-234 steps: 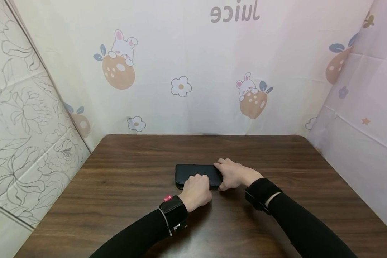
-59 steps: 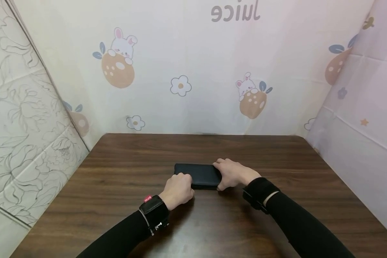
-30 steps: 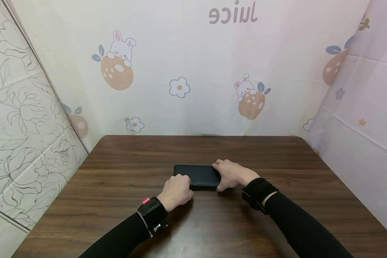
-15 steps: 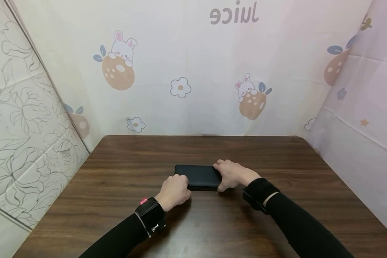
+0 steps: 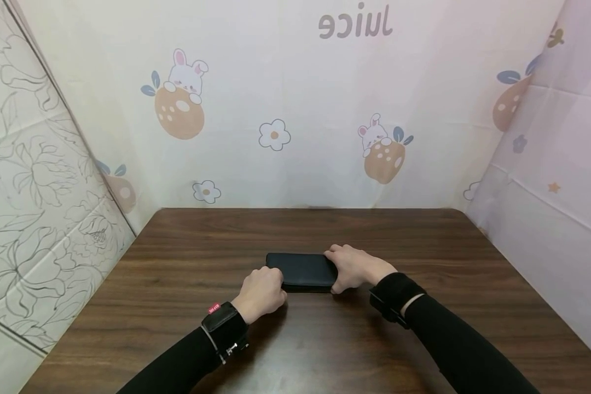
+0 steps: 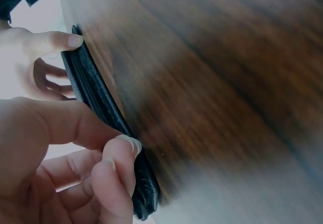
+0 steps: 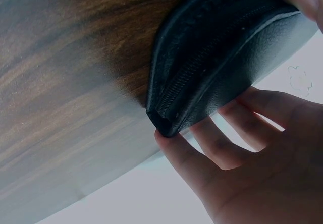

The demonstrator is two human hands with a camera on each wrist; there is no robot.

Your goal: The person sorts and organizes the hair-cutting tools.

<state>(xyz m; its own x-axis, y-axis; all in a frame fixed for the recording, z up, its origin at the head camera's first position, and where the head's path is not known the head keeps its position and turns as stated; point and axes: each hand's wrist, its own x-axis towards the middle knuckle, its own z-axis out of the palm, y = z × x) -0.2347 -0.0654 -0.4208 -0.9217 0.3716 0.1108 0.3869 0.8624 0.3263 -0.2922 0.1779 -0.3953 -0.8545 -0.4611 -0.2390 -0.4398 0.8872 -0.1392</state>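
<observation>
A black zip-around wallet (image 5: 306, 271) lies flat on the brown wooden table, its zippered long side facing me. My left hand (image 5: 261, 294) is at its front left part, thumb and forefinger pinched at the zipper edge. In the left wrist view those fingers (image 6: 118, 153) hide the zipper pull, while the zipper teeth run along the wallet's edge (image 6: 93, 90) beyond them. The wallet's right end is held by my right hand (image 5: 355, 268), thumb at the near edge and fingers at the far one. In the right wrist view, zipper teeth (image 7: 194, 67) curve round that end.
The dark wood-grain table (image 5: 202, 241) spreads around both hands. Behind it hangs a pale curtain (image 5: 320, 158) printed with rabbits and fruit. Similar sheets stand at the left (image 5: 44, 164) and right (image 5: 561, 180). A black strap sits on each wrist.
My left hand has travelled left along the wallet's front edge, from near its middle toward its left end. My right hand keeps holding the right end, and the wallet stays in place.
</observation>
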